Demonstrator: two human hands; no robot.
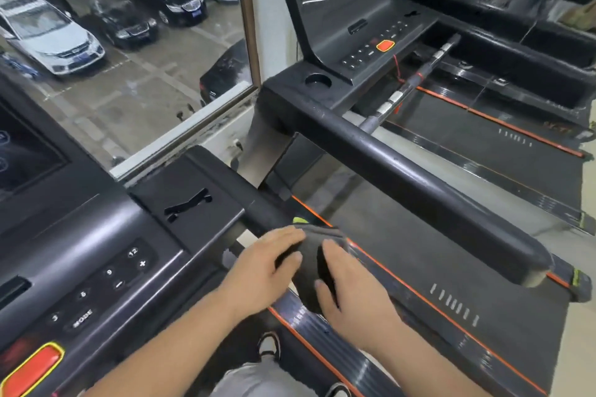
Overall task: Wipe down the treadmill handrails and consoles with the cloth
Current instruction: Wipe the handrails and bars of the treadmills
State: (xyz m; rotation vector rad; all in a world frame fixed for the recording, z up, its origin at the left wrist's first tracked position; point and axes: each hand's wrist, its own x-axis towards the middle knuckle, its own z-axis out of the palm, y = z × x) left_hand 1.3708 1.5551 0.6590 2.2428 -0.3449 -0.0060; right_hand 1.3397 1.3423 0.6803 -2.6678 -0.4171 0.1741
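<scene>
**Both hands on the cloth, on my right handrail**

The window (pixel 129 90) takes up the upper left, with parked cars (pixel 51 35) on the wet lot below it. To my right stands the neighbouring treadmill (pixel 483 138), its belt edged in orange. Its far console (pixel 342 10) rises at the window end with a green-lit display. Its thick black far handrail (pixel 419 177) crosses diagonally between the two machines.

My treadmill (pixel 451 267) runs under my arms, and its near console (pixel 96 235) fills the lower left. From the console's right corner the handrail (pixel 267 213) runs back toward me. The cloth (pixel 309 264), dark grey, is draped over this handrail, a little back from the end that joins the console, and hides the bar beneath it.

My left hand (pixel 261 271) holds the cloth at its console-side edge, fingers laid over the top and thumb pressed into its side. My right hand (pixel 351 287) grips the cloth from the other side, fingers curled over it and thumb tucked against the fabric. The two hands are just beside each other, with cloth showing between them.

The number keys (pixel 109 280) sit along the near console's front edge. A red stop button (pixel 32 367) sits at its lower left corner. One of my shoes (pixel 269 345) shows below my forearms.
</scene>
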